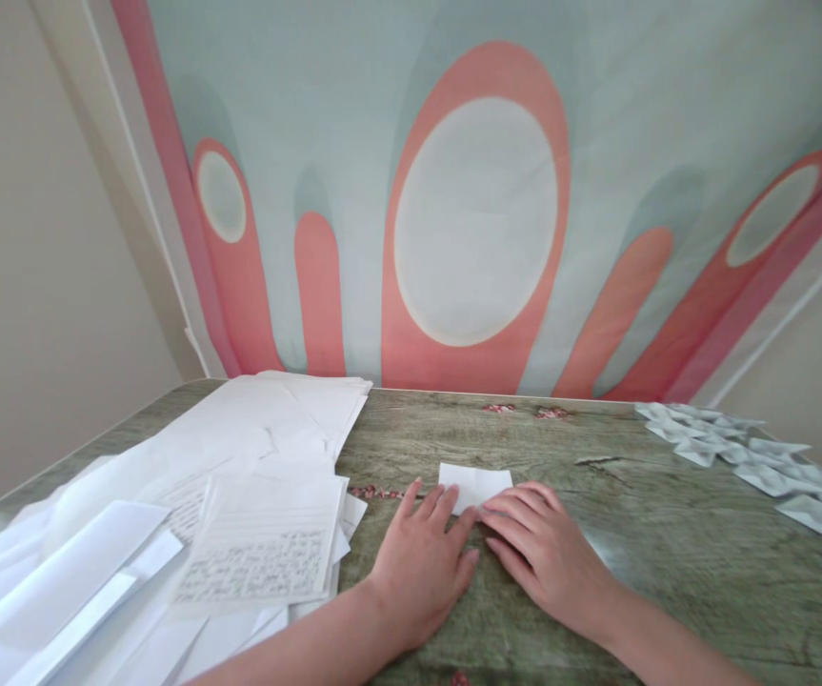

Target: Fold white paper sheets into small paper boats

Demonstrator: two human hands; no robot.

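Note:
A small white folded paper (476,484) lies flat on the wood-patterned table (525,438), with a faint crease down its middle. My left hand (426,562) rests with spread fingers, its fingertips on the paper's lower left part. From the right, my right hand (550,548) touches the paper's lower right edge, its fingers slightly bent and side by side, the thumb a little apart. The fingers cover the paper's lower edge.
Loose white sheets (268,419) and handwritten pages (260,562) pile up at the left. Several folded white paper pieces (768,476) lie in rows at the far right. Behind the table stands a pink and grey-green patterned wall (353,143).

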